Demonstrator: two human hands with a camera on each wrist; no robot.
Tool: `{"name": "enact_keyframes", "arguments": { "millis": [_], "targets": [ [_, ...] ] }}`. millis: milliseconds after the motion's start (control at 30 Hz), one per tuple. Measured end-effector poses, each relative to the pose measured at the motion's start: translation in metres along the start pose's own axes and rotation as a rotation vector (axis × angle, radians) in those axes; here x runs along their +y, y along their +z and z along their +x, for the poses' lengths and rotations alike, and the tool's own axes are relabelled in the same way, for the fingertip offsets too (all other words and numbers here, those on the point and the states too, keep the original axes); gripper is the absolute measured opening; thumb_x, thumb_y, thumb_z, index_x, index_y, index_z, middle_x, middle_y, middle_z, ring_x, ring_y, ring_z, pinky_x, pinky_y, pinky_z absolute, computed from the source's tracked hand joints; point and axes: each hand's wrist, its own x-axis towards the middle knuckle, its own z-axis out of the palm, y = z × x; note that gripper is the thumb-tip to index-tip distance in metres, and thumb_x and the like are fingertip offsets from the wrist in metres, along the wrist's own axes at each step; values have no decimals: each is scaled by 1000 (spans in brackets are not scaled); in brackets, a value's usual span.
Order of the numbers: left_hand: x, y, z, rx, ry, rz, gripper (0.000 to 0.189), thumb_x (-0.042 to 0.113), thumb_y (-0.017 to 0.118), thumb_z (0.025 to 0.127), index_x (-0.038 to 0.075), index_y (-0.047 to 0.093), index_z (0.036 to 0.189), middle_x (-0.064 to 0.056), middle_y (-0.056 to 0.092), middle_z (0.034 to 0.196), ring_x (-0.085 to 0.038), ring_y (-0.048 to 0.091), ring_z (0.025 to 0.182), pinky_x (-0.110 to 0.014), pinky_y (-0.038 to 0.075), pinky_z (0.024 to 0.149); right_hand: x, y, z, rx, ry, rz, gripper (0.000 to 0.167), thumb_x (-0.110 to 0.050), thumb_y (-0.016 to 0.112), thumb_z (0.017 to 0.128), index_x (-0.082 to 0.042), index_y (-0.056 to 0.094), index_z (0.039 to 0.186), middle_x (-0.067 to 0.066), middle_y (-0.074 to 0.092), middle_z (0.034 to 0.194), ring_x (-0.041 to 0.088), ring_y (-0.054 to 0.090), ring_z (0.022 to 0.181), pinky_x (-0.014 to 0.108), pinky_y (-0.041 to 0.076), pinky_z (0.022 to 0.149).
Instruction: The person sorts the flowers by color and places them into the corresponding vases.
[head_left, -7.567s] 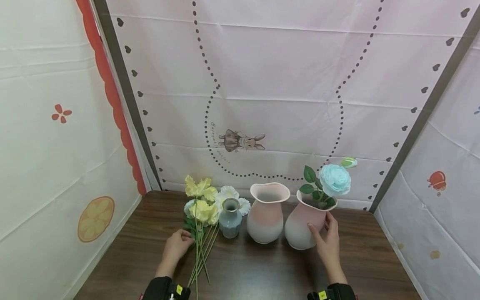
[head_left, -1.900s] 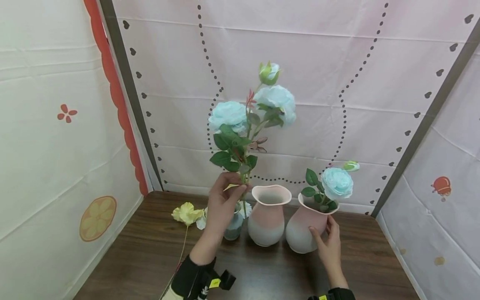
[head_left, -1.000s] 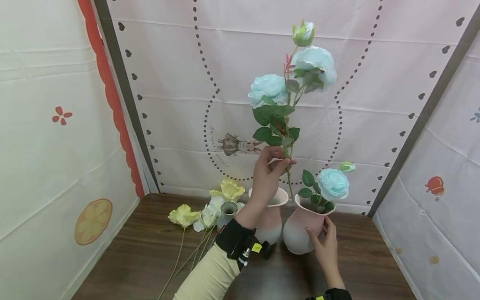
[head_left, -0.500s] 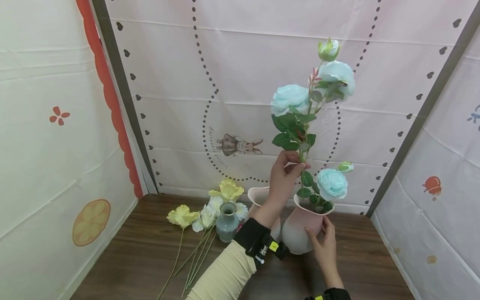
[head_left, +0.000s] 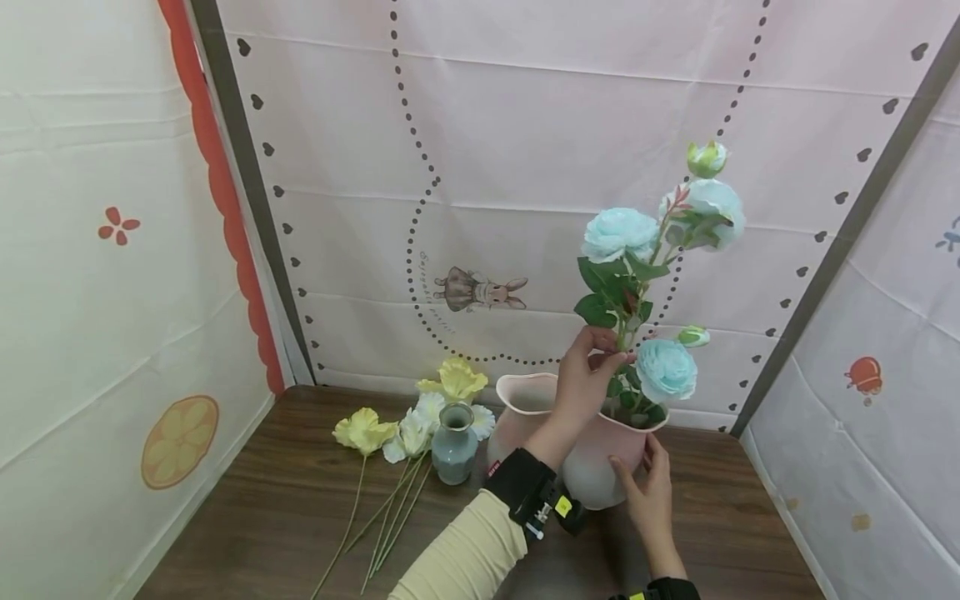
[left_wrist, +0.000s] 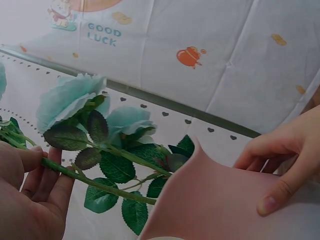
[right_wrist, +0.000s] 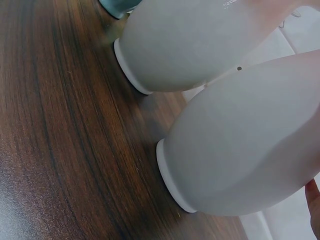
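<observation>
My left hand (head_left: 585, 379) pinches the green stem of a tall pale-blue rose spray (head_left: 620, 235) with two blooms and a bud. It holds the spray upright above the right-hand pink-and-white vase (head_left: 596, 475). In the left wrist view the stem (left_wrist: 107, 188) runs past the vase's rim, its lower end hidden by the wall. Another blue rose (head_left: 666, 369), with leaves and a small bud, stands in the same vase. My right hand (head_left: 651, 492) grips this vase's right side, thumb in front; in the right wrist view the vase's base (right_wrist: 172, 180) sits on the table.
A similar pink-and-white vase (head_left: 510, 429) stands just left, partly behind my left forearm. Beside it is a small blue-grey vase (head_left: 453, 454). White flowers (head_left: 411, 435) and yellow flowers (head_left: 365, 432) lie on the brown wooden table (head_left: 262, 517). Printed cloth walls (head_left: 525, 125) enclose the table.
My left hand took the blue rose spray from the flower pile and carried it right over the vase; lately it has lowered it. My right hand has stayed on the vase.
</observation>
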Motion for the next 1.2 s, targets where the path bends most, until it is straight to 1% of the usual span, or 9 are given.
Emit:
{"name": "enact_keyframes", "arguments": {
  "millis": [167, 467, 600, 767, 867, 933, 1067, 1133, 1200],
  "targets": [
    [-8, 1, -1, -6, 13, 113, 21, 12, 66, 96, 8, 58, 114, -11, 63, 101, -12, 62, 97, -19, 53, 89, 0, 0, -1, 4, -16, 4, 71, -15, 69, 94, 0, 30, 151, 24, 40, 147, 42, 39, 139, 61, 32, 116],
    [-16, 1, -2, -34, -11, 196, 18, 13, 66, 96, 9, 59, 112, -10, 68, 103, -18, 68, 100, -19, 54, 88, -1, 0, -2, 0, 0, -3, 72, -17, 70, 94, -1, 29, 151, 24, 39, 146, 41, 39, 139, 61, 32, 116],
    [-17, 0, -3, -41, -24, 218, 19, 12, 66, 96, 9, 60, 113, -10, 69, 103, -18, 67, 101, -20, 54, 89, -1, 0, -2, -2, -1, 4, 72, -16, 70, 94, -2, 30, 151, 24, 39, 147, 41, 39, 139, 61, 31, 116],
    [-17, -1, -4, -56, -30, 246, 18, 13, 67, 95, 10, 60, 112, -10, 69, 103, -19, 69, 99, -20, 55, 85, -2, 0, -1, -3, 2, 6, 71, -17, 70, 94, -1, 29, 151, 24, 39, 147, 42, 38, 140, 62, 31, 116],
    [-15, -2, -4, -78, -60, 293, 18, 13, 66, 96, 9, 62, 113, -10, 70, 106, -21, 69, 102, -22, 56, 86, -2, 0, -1, -2, 6, 5, 71, -17, 69, 95, -1, 29, 151, 25, 38, 148, 43, 38, 140, 62, 31, 116],
    [-12, -4, -5, -99, -108, 391, 19, 15, 66, 96, 10, 65, 114, -8, 72, 110, -20, 69, 105, -24, 56, 87, -2, 0, -2, -7, 8, 9, 71, -17, 69, 95, -1, 29, 151, 25, 38, 148, 43, 37, 140, 62, 31, 117],
    [-2, -11, -6, -165, -211, 766, 22, 23, 68, 95, 14, 69, 116, -2, 74, 112, -19, 70, 103, -29, 57, 82, -2, -1, -3, -17, 5, 12, 72, -17, 69, 95, 0, 28, 152, 25, 38, 148, 43, 37, 140, 62, 30, 117],
    [4, -18, -6, -196, -232, 928, 25, 25, 69, 94, 16, 69, 117, -1, 73, 113, -19, 70, 103, -31, 57, 80, -2, -1, -2, -17, 0, 12, 71, -16, 69, 95, 0, 29, 152, 25, 38, 148, 42, 38, 140, 62, 30, 116],
    [10, -25, -5, -212, -238, 1001, 26, 24, 68, 94, 17, 67, 120, 0, 73, 116, -20, 69, 105, -33, 57, 81, -2, -1, -2, -15, -9, 16, 71, -15, 69, 95, -1, 29, 152, 25, 39, 147, 42, 38, 140, 63, 30, 116]
  ]
}}
